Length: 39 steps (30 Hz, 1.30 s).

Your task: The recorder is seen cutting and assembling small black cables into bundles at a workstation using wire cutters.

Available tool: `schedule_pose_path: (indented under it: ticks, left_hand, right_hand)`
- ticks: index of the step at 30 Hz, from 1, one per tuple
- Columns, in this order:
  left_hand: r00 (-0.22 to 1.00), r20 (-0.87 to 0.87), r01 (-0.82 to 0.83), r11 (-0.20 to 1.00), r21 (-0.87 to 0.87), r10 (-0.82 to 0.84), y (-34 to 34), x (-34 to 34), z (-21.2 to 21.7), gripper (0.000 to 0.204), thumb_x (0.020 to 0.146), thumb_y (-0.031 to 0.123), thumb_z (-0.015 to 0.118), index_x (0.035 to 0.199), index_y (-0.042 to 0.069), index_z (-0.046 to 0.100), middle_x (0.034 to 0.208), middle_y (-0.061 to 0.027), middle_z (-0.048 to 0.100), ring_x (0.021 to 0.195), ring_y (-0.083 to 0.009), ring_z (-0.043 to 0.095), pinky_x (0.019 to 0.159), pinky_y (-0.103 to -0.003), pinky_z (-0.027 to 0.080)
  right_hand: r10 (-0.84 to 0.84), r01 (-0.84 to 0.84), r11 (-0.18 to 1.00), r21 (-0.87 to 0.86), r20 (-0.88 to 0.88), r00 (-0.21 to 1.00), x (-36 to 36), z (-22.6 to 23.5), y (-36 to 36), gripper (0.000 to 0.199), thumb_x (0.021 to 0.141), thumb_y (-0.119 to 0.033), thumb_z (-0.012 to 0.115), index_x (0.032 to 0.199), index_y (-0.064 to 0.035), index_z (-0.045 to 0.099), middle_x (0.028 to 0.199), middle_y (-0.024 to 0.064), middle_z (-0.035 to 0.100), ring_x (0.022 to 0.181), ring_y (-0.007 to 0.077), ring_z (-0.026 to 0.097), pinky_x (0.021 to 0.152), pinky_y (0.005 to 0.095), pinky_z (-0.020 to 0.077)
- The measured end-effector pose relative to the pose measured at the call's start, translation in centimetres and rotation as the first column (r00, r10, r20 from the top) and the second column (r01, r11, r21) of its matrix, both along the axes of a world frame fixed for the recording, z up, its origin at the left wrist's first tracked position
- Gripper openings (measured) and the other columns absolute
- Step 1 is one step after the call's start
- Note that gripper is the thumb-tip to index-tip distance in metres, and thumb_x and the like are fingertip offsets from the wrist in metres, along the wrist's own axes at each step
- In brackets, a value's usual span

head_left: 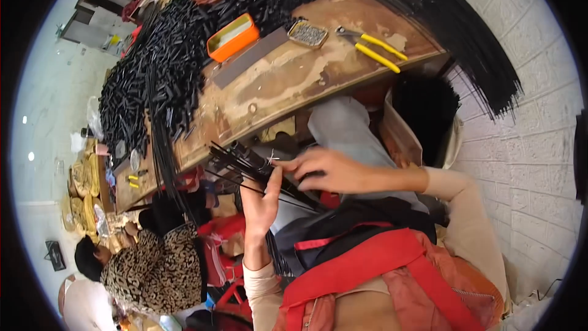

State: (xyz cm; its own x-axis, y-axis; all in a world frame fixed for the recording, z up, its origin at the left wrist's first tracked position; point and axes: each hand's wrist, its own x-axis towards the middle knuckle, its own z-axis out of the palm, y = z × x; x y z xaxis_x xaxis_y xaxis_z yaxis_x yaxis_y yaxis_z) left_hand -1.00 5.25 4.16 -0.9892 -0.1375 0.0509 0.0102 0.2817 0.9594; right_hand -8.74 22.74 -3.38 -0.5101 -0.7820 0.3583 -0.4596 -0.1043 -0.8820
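Note:
My left hand (261, 207) is wrapped round a bundle of thin black rods (229, 162), which slants across my lap below the table edge. A thicker black tube (240, 148) lies among the rods. My right hand (334, 171) reaches in from the right, its thumb and forefinger pinched near my left thumb tip. A small silvery wire piece (272, 157) shows at those fingertips; its exact shape is too small to tell.
On the wooden table (269, 95) lie a heap of short black tubes (165, 55), an orange box (233, 37), a tray of small metal pieces (308, 34) and yellow-handled pliers (373, 49). Long black rods (453, 18) hang over the right end. Another person (156, 266) sits at left.

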Motion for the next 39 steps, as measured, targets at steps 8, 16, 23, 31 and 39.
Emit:
schedule_pose_path:
  ticks: [8,16,23,31,39]
  left_hand:
    - [0.997,-0.069,0.060,0.789,0.612,-0.022,1.5,-1.6,-3.8,0.027,0.092,0.026,0.063,0.097,0.003,0.049,0.065,0.0003,0.043,0.056,-0.0096,0.040,0.052,-0.026,0.034]
    - [0.996,-0.084,0.033,0.712,0.701,0.037,2.2,-1.0,-3.4,0.034,0.089,0.013,0.067,0.116,-0.002,0.052,0.068,0.0026,0.045,0.055,-0.0060,0.039,0.049,-0.022,0.030]
    - [0.989,0.044,-0.140,0.790,0.597,0.143,1.7,0.3,-3.2,0.023,0.091,0.012,0.066,0.106,-0.005,0.062,0.062,0.0041,0.046,0.053,-0.0045,0.037,0.048,-0.021,0.028]
    - [0.995,-0.101,0.059,0.795,0.604,0.004,1.4,1.3,-3.2,0.043,0.089,0.024,0.071,0.116,-0.007,0.059,0.068,0.0054,0.047,0.055,-0.0039,0.038,0.049,-0.021,0.027]
    - [0.992,-0.109,0.113,0.787,0.606,-0.059,1.0,1.4,-3.2,0.048,0.088,0.025,0.071,0.118,-0.009,0.056,0.069,0.0052,0.046,0.055,-0.0039,0.037,0.049,-0.021,0.028]
  right_hand:
    - [-0.513,0.947,0.313,0.069,-0.827,0.230,-16.9,1.0,11.1,0.044,0.084,-0.033,0.067,0.111,0.0006,0.058,0.106,0.0200,0.056,0.103,0.0380,0.051,0.085,0.0458,0.0437]
    - [-0.486,0.507,0.862,0.016,0.313,0.816,-12.9,3.3,10.1,0.033,0.102,-0.032,0.046,0.106,-0.0006,0.057,0.085,0.0046,0.058,0.075,0.0096,0.056,0.068,0.0234,0.0434]
    - [-0.037,0.083,0.931,0.356,-0.135,0.990,-1.1,6.2,5.6,0.044,0.089,-0.005,0.058,0.132,-0.0109,0.052,0.090,0.0119,0.055,0.083,0.0280,0.057,0.075,0.0366,0.0460]
    - [-0.077,0.199,0.906,0.375,-0.316,0.946,0.1,7.1,5.2,0.059,0.081,0.005,0.059,0.136,-0.0134,0.050,0.102,0.0135,0.053,0.095,0.0331,0.053,0.085,0.0397,0.0438]
    - [-0.099,0.279,0.894,0.350,-0.453,0.886,0.5,6.9,5.3,0.065,0.075,0.006,0.061,0.136,-0.0142,0.051,0.102,0.0119,0.053,0.093,0.0320,0.053,0.084,0.0393,0.0443]
